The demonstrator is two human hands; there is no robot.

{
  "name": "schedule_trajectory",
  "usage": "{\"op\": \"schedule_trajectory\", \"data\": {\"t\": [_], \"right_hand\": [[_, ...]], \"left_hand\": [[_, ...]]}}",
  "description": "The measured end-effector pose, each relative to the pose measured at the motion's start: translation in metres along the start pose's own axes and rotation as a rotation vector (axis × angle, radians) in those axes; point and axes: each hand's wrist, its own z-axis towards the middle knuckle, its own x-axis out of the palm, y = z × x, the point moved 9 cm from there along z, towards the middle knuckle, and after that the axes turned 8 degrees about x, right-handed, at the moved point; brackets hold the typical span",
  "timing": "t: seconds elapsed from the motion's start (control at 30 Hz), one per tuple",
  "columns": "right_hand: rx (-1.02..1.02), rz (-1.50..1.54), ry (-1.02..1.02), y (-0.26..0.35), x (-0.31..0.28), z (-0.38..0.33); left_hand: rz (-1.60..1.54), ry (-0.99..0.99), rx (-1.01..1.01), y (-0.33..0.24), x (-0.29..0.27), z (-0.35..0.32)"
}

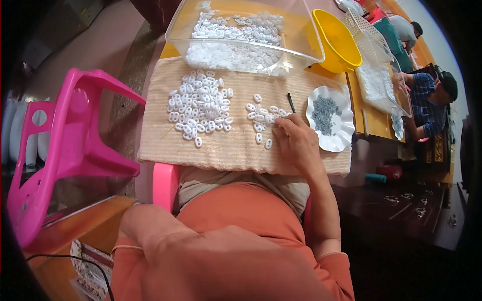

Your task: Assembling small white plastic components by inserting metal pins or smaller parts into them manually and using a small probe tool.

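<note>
My right hand (297, 143) rests on the towel-covered table with its fingers bent and close together. Its fingertips touch the edge of a small group of white oval two-hole plastic pieces (259, 118); whatever lies under the fingers is hidden. Left of that group spreads a bigger heap of the same ovals (200, 103). Just beyond the hand lies a thin black stick-like tool (291, 103). To its right, a white fluted dish (341, 139) holds many small grey pieces (326, 114). My left arm (150, 220) bends up close to the camera, blurred, and its hand does not show.
A clear bin (301, 59) of white parts stands at the far edge, beside a yellow basin (337, 42). A pink plastic chair (75, 145) is at the left. Another person (432, 100) sits far right by a second bin (374, 83). A dark table (381, 226) carries small metal items.
</note>
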Motion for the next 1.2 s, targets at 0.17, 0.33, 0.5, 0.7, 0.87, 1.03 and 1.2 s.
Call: {"op": "schedule_trajectory", "data": {"t": [0.17,0.33,0.5,0.7,0.87,1.03,1.2], "right_hand": [[0.042,-0.007,-0.064,-0.006,0.003,0.000],[0.034,0.005,-0.058,-0.011,0.007,0.002],[0.062,0.035,-0.016,-0.010,0.008,0.004],[0.109,0.065,0.048,-0.015,0.009,0.005],[0.155,0.188,0.057,-0.021,0.009,0.000],[0.270,0.787,0.087,-0.029,0.007,-0.019],[0.110,0.943,0.076,-0.003,0.003,-0.028]], "left_hand": [[0.099,-0.041,-0.030,0.009,-0.008,-0.010],[0.196,-0.076,-0.055,0.020,-0.010,-0.021],[0.294,-0.114,-0.081,0.017,-0.021,-0.036],[0.375,-0.129,-0.105,0.032,-0.034,-0.039],[0.514,-0.177,-0.214,0.069,-0.072,-0.026],[0.479,-0.444,-0.580,0.146,-0.135,-0.078],[0.305,-0.477,-0.656,0.164,-0.130,-0.086]]}}
